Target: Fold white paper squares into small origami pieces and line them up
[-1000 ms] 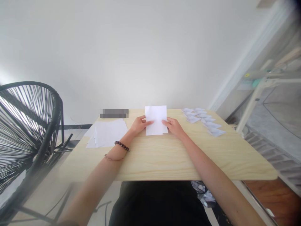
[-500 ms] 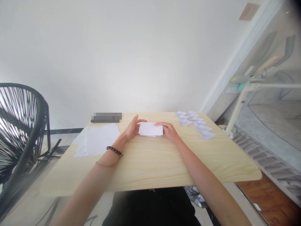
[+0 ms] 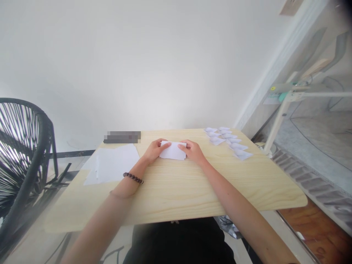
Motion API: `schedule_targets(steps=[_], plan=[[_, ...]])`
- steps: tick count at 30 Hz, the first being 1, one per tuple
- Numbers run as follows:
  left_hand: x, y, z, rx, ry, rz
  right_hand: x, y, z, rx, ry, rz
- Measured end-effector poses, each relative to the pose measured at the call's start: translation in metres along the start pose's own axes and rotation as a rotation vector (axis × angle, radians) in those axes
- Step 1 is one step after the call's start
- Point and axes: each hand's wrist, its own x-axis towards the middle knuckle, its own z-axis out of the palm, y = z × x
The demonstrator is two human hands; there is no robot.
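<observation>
A folded white sheet of paper (image 3: 173, 151) is held up between both hands over the middle of the table. My left hand (image 3: 154, 150) grips its left end, thumb lying on the front face and the other fingers behind. At the opposite end my right hand (image 3: 194, 150) pinches it in the same way. The paper's edges look layered and slightly uneven at the bottom. A dark bead bracelet circles my left wrist. The fingers behind the paper are mostly hidden.
Flat white sheets (image 3: 117, 163) lie on the left of the wooden table (image 3: 176, 198). Several small folded paper pieces (image 3: 217, 140) stand in rows at the back right. A pixelated dark object (image 3: 122, 137) sits at the back left. A black woven chair (image 3: 41, 121) is beyond the left edge.
My left hand has gone from spread fingers to gripping the paper's left end. My right thumb now presses on the front face. The paper has shifted slightly left.
</observation>
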Motion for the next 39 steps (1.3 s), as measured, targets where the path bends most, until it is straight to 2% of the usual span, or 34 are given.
schedule_targets(steps=[13,20,27,39], plan=[[0.003,-0.007,0.002,-0.068,0.007,-0.019,-0.001,0.004,-0.003,0.106,-0.049,0.062],[0.001,-0.007,0.003,-0.091,0.036,0.001,-0.001,0.0,-0.004,0.061,-0.045,0.042],[0.0,-0.009,-0.001,-0.116,0.026,-0.004,-0.002,0.0,-0.002,0.186,-0.106,0.079],[-0.002,-0.009,-0.002,-0.1,0.034,-0.015,-0.002,0.001,-0.001,0.171,-0.102,0.065]])
